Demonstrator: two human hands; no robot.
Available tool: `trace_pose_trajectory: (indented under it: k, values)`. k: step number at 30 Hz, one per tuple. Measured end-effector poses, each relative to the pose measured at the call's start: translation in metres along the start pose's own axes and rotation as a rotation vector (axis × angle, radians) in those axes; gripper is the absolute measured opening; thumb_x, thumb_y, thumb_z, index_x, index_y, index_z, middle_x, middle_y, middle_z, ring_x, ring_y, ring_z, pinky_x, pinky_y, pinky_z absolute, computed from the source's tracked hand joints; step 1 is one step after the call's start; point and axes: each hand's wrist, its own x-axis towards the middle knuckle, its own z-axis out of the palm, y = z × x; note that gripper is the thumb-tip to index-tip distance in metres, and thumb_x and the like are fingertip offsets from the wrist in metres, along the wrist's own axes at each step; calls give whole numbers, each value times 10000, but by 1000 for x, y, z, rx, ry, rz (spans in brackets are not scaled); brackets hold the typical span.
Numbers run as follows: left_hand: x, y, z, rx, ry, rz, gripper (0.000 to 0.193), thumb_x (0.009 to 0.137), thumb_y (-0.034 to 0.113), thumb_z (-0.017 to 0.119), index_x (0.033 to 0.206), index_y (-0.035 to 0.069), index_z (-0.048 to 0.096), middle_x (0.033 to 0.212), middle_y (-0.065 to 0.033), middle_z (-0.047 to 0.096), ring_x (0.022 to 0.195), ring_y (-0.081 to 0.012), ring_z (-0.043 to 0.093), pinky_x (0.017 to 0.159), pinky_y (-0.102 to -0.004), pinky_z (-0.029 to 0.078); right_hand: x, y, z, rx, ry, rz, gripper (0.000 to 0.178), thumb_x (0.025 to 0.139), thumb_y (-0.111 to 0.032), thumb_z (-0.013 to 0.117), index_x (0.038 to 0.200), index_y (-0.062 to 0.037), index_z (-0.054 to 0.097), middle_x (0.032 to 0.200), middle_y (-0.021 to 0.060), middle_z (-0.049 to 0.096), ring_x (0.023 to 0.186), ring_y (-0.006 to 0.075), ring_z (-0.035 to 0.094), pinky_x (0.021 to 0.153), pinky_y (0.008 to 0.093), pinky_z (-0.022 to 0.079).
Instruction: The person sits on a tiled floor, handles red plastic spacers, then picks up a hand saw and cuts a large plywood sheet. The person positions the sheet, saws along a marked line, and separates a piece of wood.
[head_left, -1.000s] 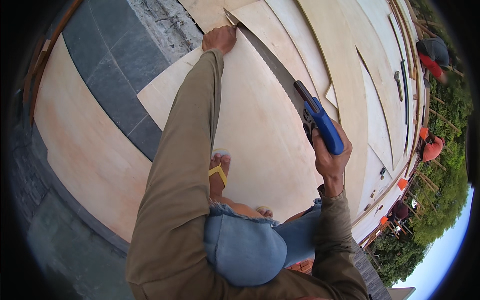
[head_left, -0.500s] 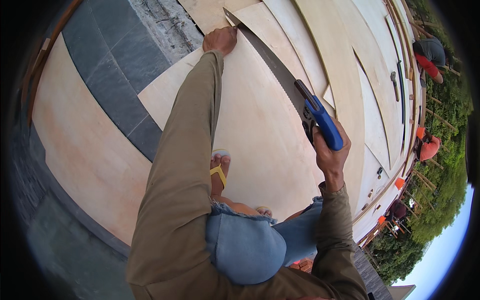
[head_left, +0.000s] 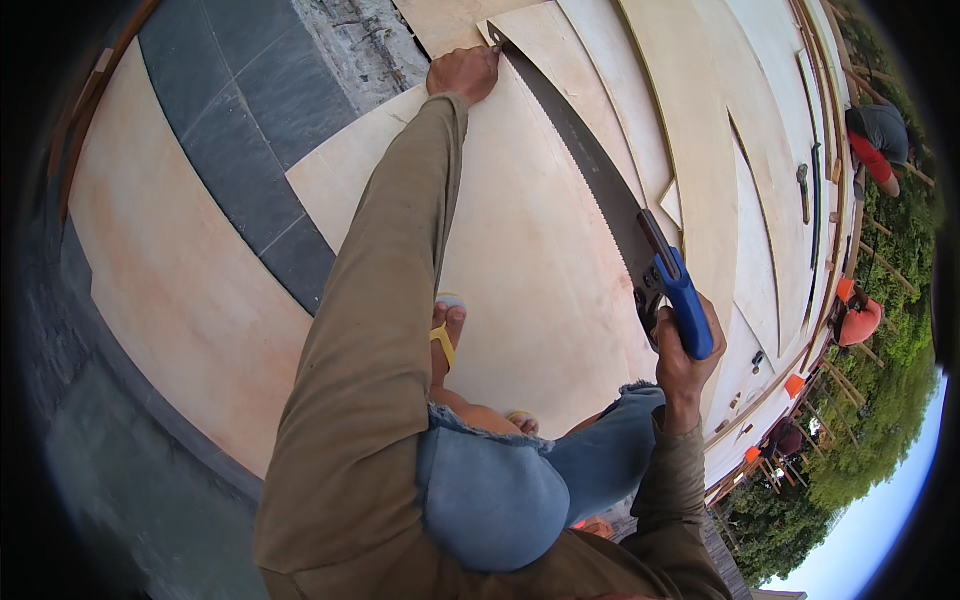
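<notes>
My right hand (head_left: 688, 345) is wrapped around the blue handle of a handsaw (head_left: 590, 160). The toothed dark blade slants away toward the far edge of a pale plywood sheet (head_left: 530, 260), its teeth facing the sheet. With the arm stretched out, my left hand (head_left: 464, 76) is closed at that sheet's far edge, its thumb beside the saw's tip; the undersides of its fingers are hidden. My sandalled foot (head_left: 447, 335) rests on the sheet below the left forearm.
More plywood sheets (head_left: 690, 120) overlap to the right, with a hammer (head_left: 803, 192) and a dark bar (head_left: 815, 230) on them. Dark tiles (head_left: 240, 140) and another plywood sheet (head_left: 170, 280) lie left. Several people work along the far right edge, one in red sleeves (head_left: 880, 140).
My right hand has drawn the saw back toward me, so its tip now ends beside my left hand instead of reaching past it. The left hand keeps its place at the sheet's edge.
</notes>
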Motion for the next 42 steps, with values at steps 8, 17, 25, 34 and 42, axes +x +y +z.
trace_pose_trajectory:
  k: [8,17,25,34,42]
  values:
    - [4,1,3,25,2,9,530,1051,469,373,1014,126,774,1000,-192,747,942,-392,716,864,-490,548,52,-10,48,45,-85,-176,309,865,-25,697,1171,5,686,947,77,722,812,121,639,773,277,520]
    - [3,-1,4,42,23,23,533,1056,453,360,994,127,778,990,-195,748,924,-392,719,853,-491,550,46,29,43,145,-97,-95,265,865,-15,693,1128,19,689,953,56,713,837,103,636,789,256,514]
    - [1,2,2,36,-41,3,591,1054,497,337,1045,79,755,1022,-225,734,970,-418,704,891,-519,538,57,84,57,138,-210,-180,426,888,-19,682,1309,1,622,1139,110,710,1029,166,688,917,312,535]
    - [2,-3,10,20,18,22,526,1052,465,373,1004,116,764,959,-187,749,908,-394,718,835,-493,552,33,-3,29,-28,-83,178,446,865,7,620,1308,55,629,1013,69,700,830,94,609,789,239,498]
    - [5,-2,11,40,-8,27,538,1065,451,345,998,127,770,938,-180,750,880,-399,720,803,-499,562,33,17,45,11,-142,-90,464,855,6,625,1318,32,625,1102,147,737,964,158,696,890,291,533]
